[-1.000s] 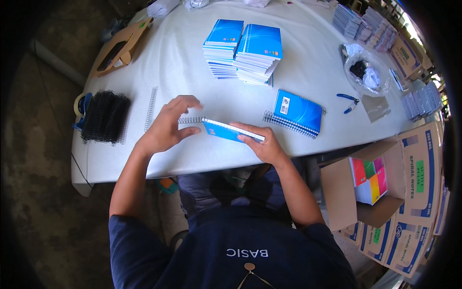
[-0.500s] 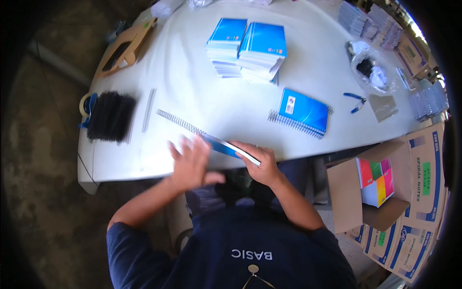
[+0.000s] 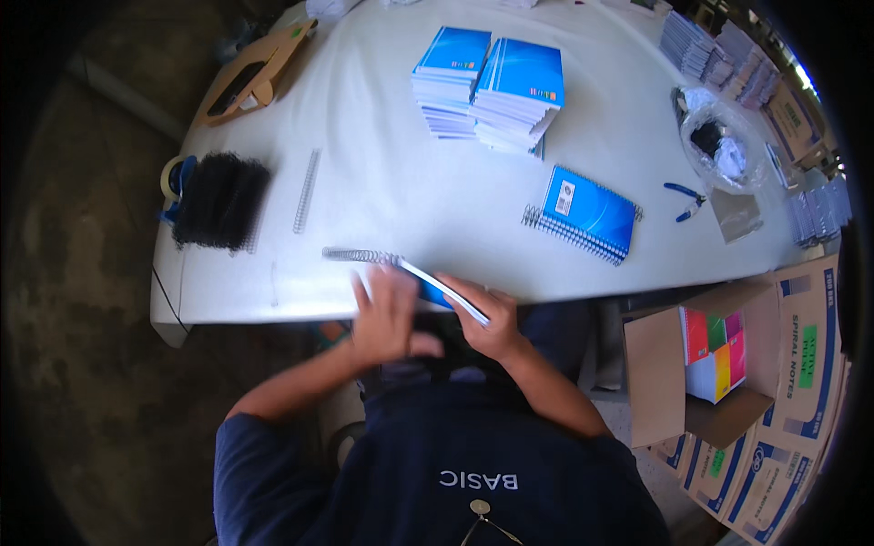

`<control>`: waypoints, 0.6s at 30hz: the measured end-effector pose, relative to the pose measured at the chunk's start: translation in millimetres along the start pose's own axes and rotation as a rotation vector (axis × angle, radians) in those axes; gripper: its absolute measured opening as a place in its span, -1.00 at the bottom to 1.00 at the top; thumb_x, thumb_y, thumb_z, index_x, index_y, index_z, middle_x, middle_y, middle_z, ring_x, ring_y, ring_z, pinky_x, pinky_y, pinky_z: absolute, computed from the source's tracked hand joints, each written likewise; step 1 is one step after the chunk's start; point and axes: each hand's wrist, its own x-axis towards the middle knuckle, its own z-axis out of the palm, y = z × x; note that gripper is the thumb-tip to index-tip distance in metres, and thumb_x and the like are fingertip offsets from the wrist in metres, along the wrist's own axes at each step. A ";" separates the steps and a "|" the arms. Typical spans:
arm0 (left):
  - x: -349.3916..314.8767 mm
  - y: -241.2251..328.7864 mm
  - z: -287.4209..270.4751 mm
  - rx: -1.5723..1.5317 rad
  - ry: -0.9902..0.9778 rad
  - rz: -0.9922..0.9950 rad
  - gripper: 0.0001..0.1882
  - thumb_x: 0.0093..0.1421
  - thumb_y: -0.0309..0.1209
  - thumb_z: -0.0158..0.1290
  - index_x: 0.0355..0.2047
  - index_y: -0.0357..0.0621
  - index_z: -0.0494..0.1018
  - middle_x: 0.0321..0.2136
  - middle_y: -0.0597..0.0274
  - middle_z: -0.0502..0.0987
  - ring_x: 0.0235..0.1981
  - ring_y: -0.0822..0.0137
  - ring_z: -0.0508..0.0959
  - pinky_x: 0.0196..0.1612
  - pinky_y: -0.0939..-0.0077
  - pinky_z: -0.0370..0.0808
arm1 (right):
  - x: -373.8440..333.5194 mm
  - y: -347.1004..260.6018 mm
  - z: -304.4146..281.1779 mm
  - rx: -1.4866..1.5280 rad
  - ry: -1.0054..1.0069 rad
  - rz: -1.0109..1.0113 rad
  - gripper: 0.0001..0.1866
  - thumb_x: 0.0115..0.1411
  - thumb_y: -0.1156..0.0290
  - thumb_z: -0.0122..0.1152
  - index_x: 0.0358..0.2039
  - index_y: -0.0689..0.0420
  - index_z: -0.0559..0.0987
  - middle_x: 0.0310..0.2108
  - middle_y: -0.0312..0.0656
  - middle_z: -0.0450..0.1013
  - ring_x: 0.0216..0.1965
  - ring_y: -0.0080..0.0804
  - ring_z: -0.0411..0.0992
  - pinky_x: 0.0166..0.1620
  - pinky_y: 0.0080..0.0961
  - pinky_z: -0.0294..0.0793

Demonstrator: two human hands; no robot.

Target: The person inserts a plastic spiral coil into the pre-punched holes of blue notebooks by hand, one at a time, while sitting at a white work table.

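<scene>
A blue-covered notebook [image 3: 433, 293] is tilted up on edge at the table's front, with my right hand [image 3: 489, 320] closed around its near end. From its far end a metal spiral coil [image 3: 357, 256] sticks out leftward over the white table. Beside the coil and the notebook's far end is my left hand [image 3: 386, 317], its fingers apart and slightly blurred; it appears to hold nothing. Whether its fingertips touch the coil cannot be told. A loose spiral coil [image 3: 307, 193] lies further left, near a dense pile of black coils [image 3: 221, 200].
Two stacks of blue notebooks [image 3: 519, 71] stand at the back of the white table [image 3: 382, 173]. Coil-bound blue notebooks [image 3: 590, 211] lie right of centre, near blue-handled pliers [image 3: 685, 200]. An open carton [image 3: 657, 382] with colourful notebooks stands at right. A tape roll [image 3: 171, 178] sits far left.
The coil at the notebook's end has swung from slanting to nearly level. My left hand has shifted a little right and nearer the notebook. The whole view has shifted slightly.
</scene>
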 end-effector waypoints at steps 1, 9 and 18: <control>10.0 7.6 -16.5 0.084 0.051 0.106 0.14 -0.02 0.47 -0.32 0.21 -0.38 0.00 0.23 -0.36 -0.05 0.26 -0.40 -0.17 0.16 -0.37 -0.50 | 1.8 2.4 -2.7 -0.017 0.021 0.006 -0.57 -0.02 0.73 0.15 -0.09 0.15 0.54 -0.17 -0.05 0.51 -0.15 -0.16 0.50 -0.10 -0.41 0.47; 94.0 -31.3 -73.4 0.003 0.159 -0.035 -0.42 0.19 0.20 -0.20 -0.61 -0.08 0.28 -0.59 0.21 0.29 -0.51 0.18 0.36 -0.33 0.31 0.29 | 18.3 1.7 -5.7 0.204 -0.256 0.237 -0.55 0.03 0.70 0.11 -0.02 0.17 0.48 -0.07 -0.05 0.46 -0.07 -0.14 0.46 -0.03 -0.41 0.44; 22.5 -3.8 -27.7 -0.060 0.243 0.224 0.20 -0.10 0.49 -0.21 0.19 -0.42 0.00 0.12 -0.37 0.13 0.14 -0.38 0.11 0.16 -0.28 -0.09 | 5.0 -0.9 1.5 0.032 -0.134 0.047 -0.51 -0.08 0.82 0.06 -0.07 0.25 0.51 -0.13 -0.04 0.50 -0.09 -0.15 0.48 -0.03 -0.40 0.46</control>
